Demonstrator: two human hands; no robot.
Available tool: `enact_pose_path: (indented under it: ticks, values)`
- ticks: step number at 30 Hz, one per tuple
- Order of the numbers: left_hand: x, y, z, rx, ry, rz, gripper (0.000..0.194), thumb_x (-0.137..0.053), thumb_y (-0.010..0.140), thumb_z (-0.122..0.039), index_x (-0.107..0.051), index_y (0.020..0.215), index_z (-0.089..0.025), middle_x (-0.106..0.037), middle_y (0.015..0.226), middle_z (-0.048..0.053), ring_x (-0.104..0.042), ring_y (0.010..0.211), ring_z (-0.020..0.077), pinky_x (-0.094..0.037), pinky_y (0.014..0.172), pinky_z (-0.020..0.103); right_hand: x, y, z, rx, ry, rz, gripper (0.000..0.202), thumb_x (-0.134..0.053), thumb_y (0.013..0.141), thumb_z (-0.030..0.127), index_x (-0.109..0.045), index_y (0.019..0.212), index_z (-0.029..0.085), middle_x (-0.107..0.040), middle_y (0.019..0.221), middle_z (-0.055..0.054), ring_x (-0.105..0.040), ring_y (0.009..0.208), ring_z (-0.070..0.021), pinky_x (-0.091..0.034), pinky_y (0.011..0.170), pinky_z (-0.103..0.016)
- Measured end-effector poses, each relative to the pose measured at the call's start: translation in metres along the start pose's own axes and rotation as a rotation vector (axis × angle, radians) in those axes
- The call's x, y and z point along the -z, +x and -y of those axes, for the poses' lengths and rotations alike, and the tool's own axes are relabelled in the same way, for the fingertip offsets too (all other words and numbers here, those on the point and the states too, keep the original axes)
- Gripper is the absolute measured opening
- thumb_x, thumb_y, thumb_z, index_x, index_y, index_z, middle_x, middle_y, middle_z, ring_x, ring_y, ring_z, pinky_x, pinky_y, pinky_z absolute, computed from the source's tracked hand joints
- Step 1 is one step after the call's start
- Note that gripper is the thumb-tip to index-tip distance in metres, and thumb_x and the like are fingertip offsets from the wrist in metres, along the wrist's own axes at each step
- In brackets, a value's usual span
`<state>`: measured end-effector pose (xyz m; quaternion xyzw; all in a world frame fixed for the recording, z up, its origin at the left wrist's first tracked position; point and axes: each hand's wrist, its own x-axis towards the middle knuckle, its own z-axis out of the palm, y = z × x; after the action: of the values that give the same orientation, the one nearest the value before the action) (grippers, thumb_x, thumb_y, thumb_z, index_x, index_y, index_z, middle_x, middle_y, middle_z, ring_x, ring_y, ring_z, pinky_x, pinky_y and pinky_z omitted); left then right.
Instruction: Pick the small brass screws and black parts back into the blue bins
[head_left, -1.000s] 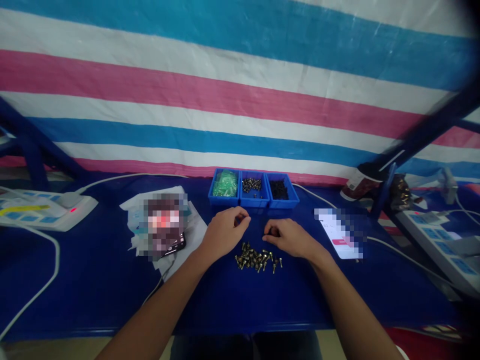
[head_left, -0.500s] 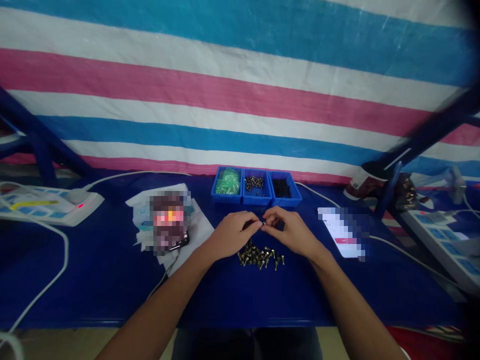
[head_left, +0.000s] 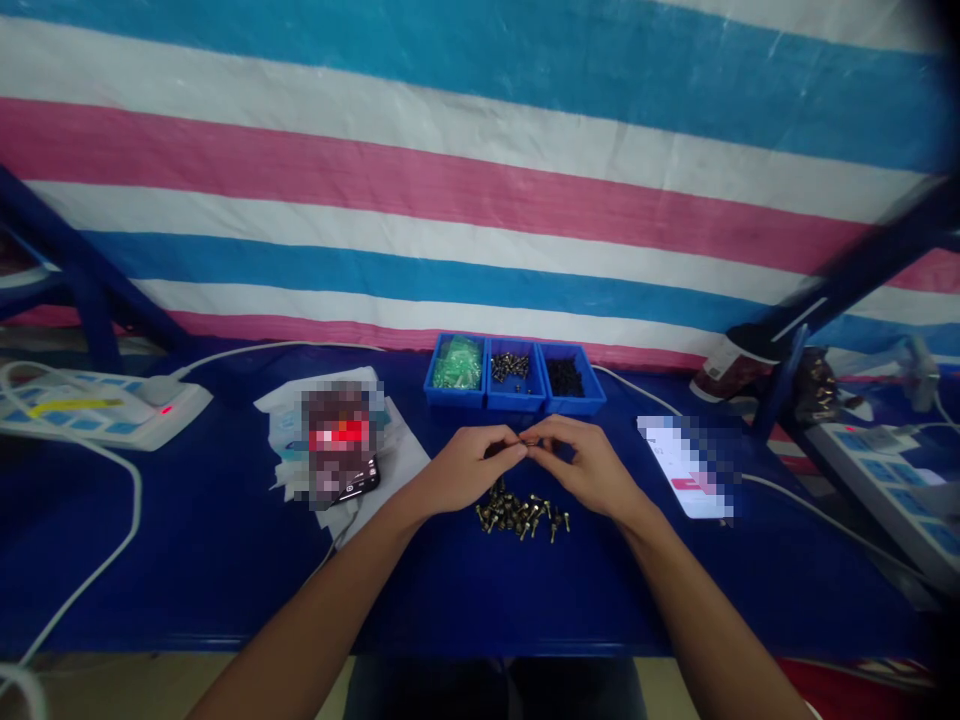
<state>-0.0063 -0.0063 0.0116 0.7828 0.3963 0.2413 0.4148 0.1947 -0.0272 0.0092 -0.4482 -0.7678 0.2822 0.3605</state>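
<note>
My left hand (head_left: 471, 470) and my right hand (head_left: 577, 462) meet fingertip to fingertip over the blue table. Both are closed in a pinch around something small and dark, mostly covered by the fingers and too small to name. Just below them lies a loose pile of small screw-like metal pieces (head_left: 521, 515), brass-coloured with dark parts. Beyond the hands stand three blue bins side by side. In the left bin (head_left: 456, 399) is a green plastic bag, in the middle bin (head_left: 514, 403) are small metal pieces, and the right bin (head_left: 574, 406) holds small black pieces.
Left of the hands, a phone (head_left: 360, 482) lies on white paper and plastic (head_left: 409, 450). Another phone (head_left: 675, 465) with a lit screen lies to the right. Power strips (head_left: 176, 415) and white cables (head_left: 135, 500) flank the table, and a cup (head_left: 724, 368) stands at back right.
My right fingers have closed in against the left fingertips, and the small piece between them is more hidden. The pile and bins stay as they were; the view has shifted slightly.
</note>
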Motion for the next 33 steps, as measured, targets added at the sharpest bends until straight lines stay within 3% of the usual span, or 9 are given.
enact_pose_path:
  ticks: [9,12,14,17,20,26,30,33]
  values:
    - [0.000,0.000,0.001,0.006,-0.029,-0.006,0.039,-0.041,0.096,-0.044,-0.063,0.077,-0.018,-0.060,0.069,0.000,-0.055,0.066,0.0142,-0.040,0.063,0.027,0.002,0.000,0.004,-0.028,-0.010,0.026,0.019,-0.056,0.092,0.032,-0.070,0.090,0.020,-0.069,0.083,-0.004,-0.060,0.073,-0.0152,-0.044,0.068,-0.028]
    - [0.000,0.002,0.004,0.040,-0.040,-0.116,0.045,-0.037,0.097,-0.048,-0.064,0.078,-0.018,-0.064,0.073,0.001,-0.058,0.070,0.0160,-0.042,0.068,0.028,0.001,-0.001,0.003,-0.088,-0.026,0.106,0.032,-0.050,0.095,0.036,-0.063,0.072,0.017,-0.061,0.068,-0.001,-0.054,0.064,-0.0133,-0.041,0.062,-0.027]
    - [0.000,0.003,0.007,0.078,-0.062,-0.223,0.046,-0.037,0.097,-0.049,-0.065,0.080,-0.018,-0.066,0.076,0.002,-0.059,0.071,0.0165,-0.043,0.069,0.028,-0.002,0.000,0.001,-0.135,0.020,0.106,0.034,-0.049,0.095,0.038,-0.058,0.069,0.017,-0.054,0.063,0.001,-0.050,0.060,-0.0121,-0.038,0.058,-0.026]
    - [0.003,0.005,0.012,0.135,-0.091,-0.377,0.045,-0.040,0.095,-0.051,-0.065,0.081,-0.018,-0.067,0.078,0.003,-0.060,0.070,0.0167,-0.044,0.067,0.028,-0.008,0.002,-0.005,-0.198,0.183,-0.081,0.024,-0.057,0.089,0.043,-0.057,0.095,0.020,-0.056,0.077,0.001,-0.051,0.062,-0.0112,-0.040,0.058,-0.025]
    - [0.006,0.007,0.015,0.171,-0.092,-0.464,0.042,-0.044,0.093,-0.052,-0.066,0.083,-0.018,-0.069,0.081,0.003,-0.060,0.070,0.0173,-0.045,0.067,0.029,-0.008,0.003,-0.012,-0.270,0.203,-0.164,0.046,-0.064,0.083,0.046,-0.046,0.118,0.022,-0.056,0.079,0.003,-0.050,0.059,-0.0109,-0.040,0.056,-0.025]
    - [0.005,0.007,0.016,0.176,-0.027,-0.445,0.035,-0.048,0.091,-0.049,-0.064,0.081,-0.019,-0.065,0.073,0.001,-0.059,0.067,0.0169,-0.045,0.065,0.029,0.006,-0.005,-0.021,-0.314,-0.152,0.157,0.023,-0.062,0.084,0.043,-0.062,0.086,0.020,-0.055,0.060,0.003,-0.050,0.054,-0.0118,-0.032,0.052,-0.025]
    - [0.004,0.005,0.015,0.164,-0.006,-0.425,0.034,-0.048,0.090,-0.047,-0.064,0.080,-0.019,-0.062,0.069,0.000,-0.058,0.064,0.0160,-0.043,0.062,0.028,0.013,-0.009,-0.017,-0.303,-0.057,0.419,0.029,-0.073,0.075,0.044,-0.067,0.092,0.021,-0.055,0.063,0.003,-0.048,0.055,-0.0107,-0.032,0.051,-0.024]
    - [0.004,0.005,0.014,0.177,-0.001,-0.415,0.033,-0.048,0.090,-0.046,-0.063,0.079,-0.019,-0.061,0.067,0.000,-0.056,0.061,0.0153,-0.041,0.060,0.027,0.012,-0.009,-0.012,-0.275,-0.042,0.534,0.033,-0.077,0.071,0.043,-0.071,0.096,0.022,-0.054,0.063,0.004,-0.048,0.055,-0.0104,-0.031,0.050,-0.023]
